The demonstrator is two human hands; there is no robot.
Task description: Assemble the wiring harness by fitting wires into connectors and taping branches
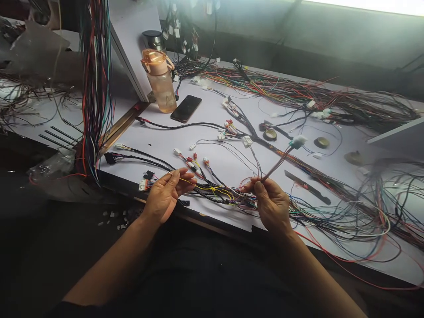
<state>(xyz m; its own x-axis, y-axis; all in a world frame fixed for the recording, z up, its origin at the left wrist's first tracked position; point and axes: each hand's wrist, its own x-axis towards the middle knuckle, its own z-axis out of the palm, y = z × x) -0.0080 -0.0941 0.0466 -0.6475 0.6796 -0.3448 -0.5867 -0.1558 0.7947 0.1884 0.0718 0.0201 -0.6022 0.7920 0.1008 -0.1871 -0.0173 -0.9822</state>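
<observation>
Between the thumb and fingers of my right hand is a small bunch of wires. A white and green connector tops the bunch, pointing up and away. A second white connector stands on thinner wires that run down to the same hand. My left hand is closed in a pinch at the near table edge, with a thin yellow wire running from its fingers toward the harness. Under and between both hands lies the wire harness, with black-sleeved branches and several small plugs. The fingertips partly hide the wires.
An orange-topped bottle and a phone stand and lie at the back left. Long wire bundles cross the table's rear. Tape rolls and a dark flat blade-like tool lie to the right. Hanging wires drop at the left.
</observation>
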